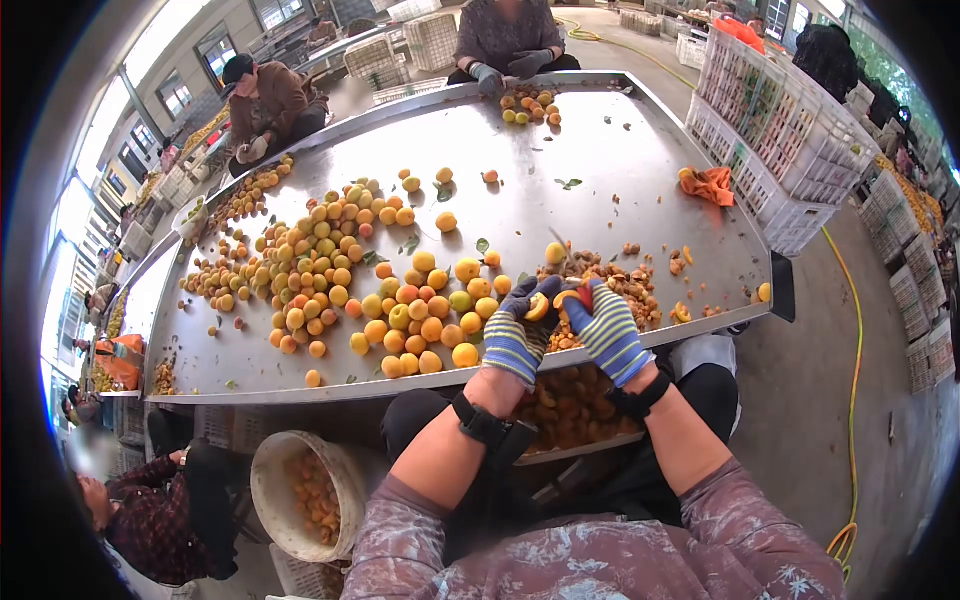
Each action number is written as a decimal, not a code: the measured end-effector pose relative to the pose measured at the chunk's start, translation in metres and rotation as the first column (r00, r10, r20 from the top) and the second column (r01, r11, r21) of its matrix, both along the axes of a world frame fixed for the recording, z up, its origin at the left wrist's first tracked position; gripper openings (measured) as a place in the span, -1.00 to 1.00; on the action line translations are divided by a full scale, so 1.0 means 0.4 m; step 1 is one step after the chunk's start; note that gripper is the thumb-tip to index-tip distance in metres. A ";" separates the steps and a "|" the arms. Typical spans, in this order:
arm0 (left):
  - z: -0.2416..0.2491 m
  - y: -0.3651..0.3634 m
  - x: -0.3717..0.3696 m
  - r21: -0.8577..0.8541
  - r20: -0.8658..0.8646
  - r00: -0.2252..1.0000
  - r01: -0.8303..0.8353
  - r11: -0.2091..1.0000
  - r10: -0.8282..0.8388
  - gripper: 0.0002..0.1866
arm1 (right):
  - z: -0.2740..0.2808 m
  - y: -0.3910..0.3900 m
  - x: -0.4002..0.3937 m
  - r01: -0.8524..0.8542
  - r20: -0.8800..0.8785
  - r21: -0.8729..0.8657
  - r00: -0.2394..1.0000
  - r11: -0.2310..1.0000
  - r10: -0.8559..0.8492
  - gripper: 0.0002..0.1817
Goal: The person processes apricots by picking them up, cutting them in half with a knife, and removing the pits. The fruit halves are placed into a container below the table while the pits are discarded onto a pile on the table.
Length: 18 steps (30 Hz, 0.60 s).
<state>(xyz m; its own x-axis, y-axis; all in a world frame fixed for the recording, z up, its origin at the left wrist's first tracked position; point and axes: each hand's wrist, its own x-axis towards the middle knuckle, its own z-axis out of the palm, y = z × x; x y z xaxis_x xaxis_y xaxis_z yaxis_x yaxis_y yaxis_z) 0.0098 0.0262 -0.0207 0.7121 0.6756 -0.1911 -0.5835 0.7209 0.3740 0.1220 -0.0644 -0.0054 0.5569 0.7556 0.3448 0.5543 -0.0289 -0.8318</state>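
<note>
My left hand (517, 325), in a striped glove, is closed around a cut apricot half (538, 306) over the table's near edge. Close beside it, my right hand (608, 330), gloved alike, has its fingers closed on something reddish that they partly hide; an orange apricot piece (570, 298) shows at its fingertips. Just beyond both hands is a heap of apricot pieces and pits (605, 278). Whole apricots (430, 310) lie loose to the left. Below my hands, between my knees, a crate (580, 449) holds many apricot halves.
The metal table (540, 190) has a raised rim. An orange cloth (708, 186) lies at its right, near stacked white crates (770, 130). A white bucket (270, 480) of apricot halves stands lower left. Several people sit around; a yellow hose (857, 390) crosses the floor.
</note>
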 end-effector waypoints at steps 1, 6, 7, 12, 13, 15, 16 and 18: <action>0.004 -0.002 0.006 -0.020 0.015 0.996 -0.084 0.996 0.084 -0.47 | 0.023 -0.005 -0.017 0.032 0.110 -0.052 0.994 0.998 -0.026 -0.66; -0.070 0.007 0.030 -0.051 0.000 1.000 -0.020 0.998 0.020 -0.60 | -0.009 0.002 -0.049 -0.127 0.030 0.027 0.992 0.991 0.127 -0.61; -0.090 0.014 0.030 -0.144 0.009 0.999 0.053 0.988 -0.053 -0.62 | 0.001 0.004 -0.058 -0.143 0.050 0.081 0.989 0.986 0.139 -0.62; -0.126 0.024 0.025 -0.064 -0.005 0.996 0.084 0.994 -0.084 -0.68 | 0.038 -0.025 -0.055 -0.110 -0.008 -0.277 0.994 0.955 0.112 -0.57; -0.078 0.004 0.016 -0.119 -0.072 0.995 0.059 0.991 -0.068 -0.72 | 0.069 -0.033 -0.063 -0.123 -0.034 -0.327 0.992 0.937 0.118 -0.55; -0.051 -0.011 0.035 -0.104 -0.115 0.993 0.020 0.994 -0.032 -0.74 | 0.055 -0.032 -0.058 -0.088 0.012 -0.182 0.996 0.979 0.092 -0.61; -0.083 0.003 0.040 -0.062 -0.006 0.996 0.083 0.995 -0.084 -0.74 | 0.056 -0.027 -0.045 -0.011 0.032 -0.039 0.999 0.999 0.012 -0.63; -0.104 0.003 0.004 0.020 0.000 0.995 0.099 0.995 -0.099 -0.75 | 0.073 -0.016 -0.049 0.038 -0.338 0.217 0.940 0.975 0.039 -0.66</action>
<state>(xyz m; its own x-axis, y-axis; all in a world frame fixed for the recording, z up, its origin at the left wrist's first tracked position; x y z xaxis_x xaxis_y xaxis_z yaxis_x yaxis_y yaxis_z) 0.0116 0.0275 -0.0622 0.7758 0.6055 -0.1776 -0.5104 0.7676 0.3877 0.1023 -0.0706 0.0237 0.6690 0.6839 0.2910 0.2384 0.1734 -0.9556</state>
